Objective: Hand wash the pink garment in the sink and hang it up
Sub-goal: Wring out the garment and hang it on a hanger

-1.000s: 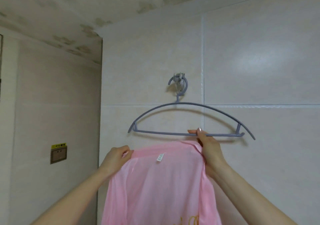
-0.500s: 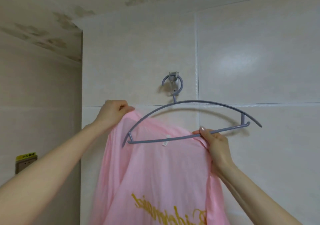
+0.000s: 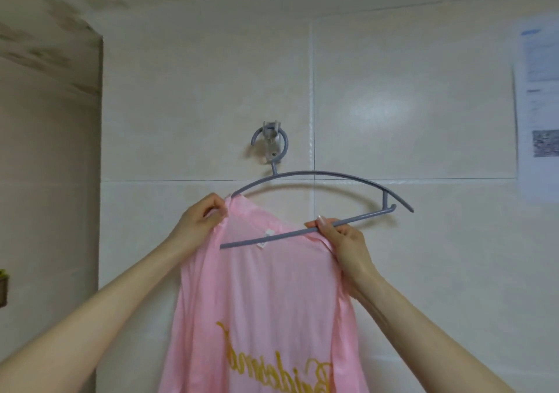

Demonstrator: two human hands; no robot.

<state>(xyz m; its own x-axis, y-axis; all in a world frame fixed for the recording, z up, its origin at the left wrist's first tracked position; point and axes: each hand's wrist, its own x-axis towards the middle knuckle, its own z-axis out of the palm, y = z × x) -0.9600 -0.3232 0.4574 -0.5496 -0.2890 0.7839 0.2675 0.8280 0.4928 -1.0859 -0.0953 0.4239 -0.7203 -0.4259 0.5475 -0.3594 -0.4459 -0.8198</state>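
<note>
A grey hanger [image 3: 329, 176] hangs tilted from a small wall hook [image 3: 270, 142], its left end lower. The pink garment [image 3: 266, 295] with gold lettering drapes down from it; its left shoulder covers the hanger's left end. My left hand [image 3: 201, 221] pinches that shoulder fabric at the hanger's left arm. My right hand [image 3: 341, 241] grips the hanger's lower bar together with the garment's right shoulder edge. A white label [image 3: 263, 239] shows at the neckline.
Pale tiled wall [image 3: 393, 114] lies behind the hanger. A printed paper sheet [image 3: 537, 105] is stuck on the wall at the right. A wall corner [image 3: 99, 180] runs down the left, with a stained ceiling above.
My left hand has pulled the garment's left shoulder over the hanger's left end and come lower. The hanger tilts more steeply, left end down. My right hand keeps its grip on the bar.
</note>
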